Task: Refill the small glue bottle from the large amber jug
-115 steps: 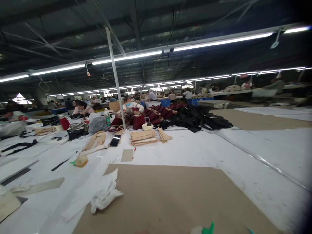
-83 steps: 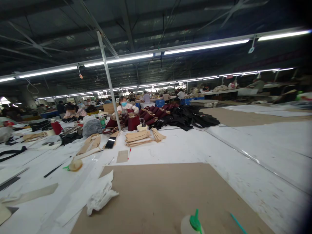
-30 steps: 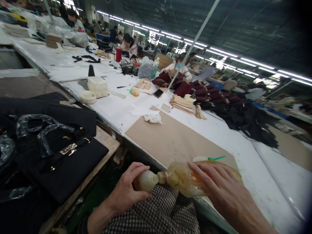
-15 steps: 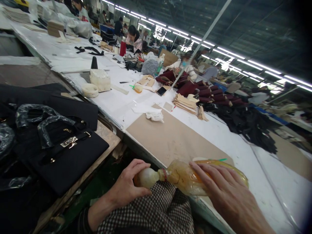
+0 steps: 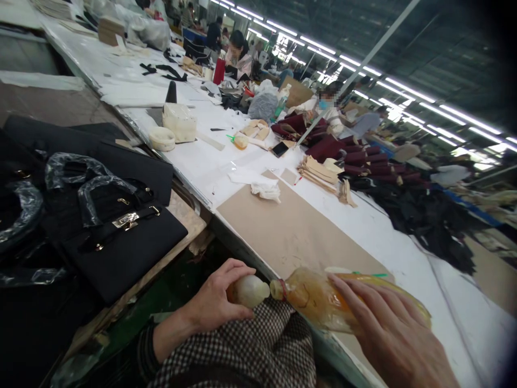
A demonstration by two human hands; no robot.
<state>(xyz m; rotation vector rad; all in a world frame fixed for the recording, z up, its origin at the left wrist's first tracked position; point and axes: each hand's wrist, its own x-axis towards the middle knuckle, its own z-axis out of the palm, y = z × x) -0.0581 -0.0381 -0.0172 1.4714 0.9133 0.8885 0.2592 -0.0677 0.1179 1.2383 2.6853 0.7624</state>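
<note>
Low in front of me, my left hand point(image 5: 220, 299) wraps round a small translucent squeeze bottle point(image 5: 251, 291), its narrow tip turned to the right. My right hand point(image 5: 396, 323) grips a larger clear plastic bottle point(image 5: 309, 293) from above; it lies tilted nearly sideways with amber liquid inside. A red band point(image 5: 283, 290) circles that bottle's neck. The two mouths face each other, close together with a slight gap. Both bottles are over my checked apron point(image 5: 262, 345) at the table's edge. My right palm hides the rear part of the large bottle.
Black handbags point(image 5: 133, 242) with plastic-wrapped handles lie on a wooden board at left. A brown sheet point(image 5: 294, 231) with crumpled white paper point(image 5: 265, 190) covers part of the white table. Farther off are a white block point(image 5: 180, 123), a phone point(image 5: 279, 149), maroon pieces point(image 5: 323, 151) and co-workers.
The small bottle's tip and the large bottle's mouth, touching before, are now slightly apart. My right hand and the large bottle have shifted right; the whole view has swung a little.
</note>
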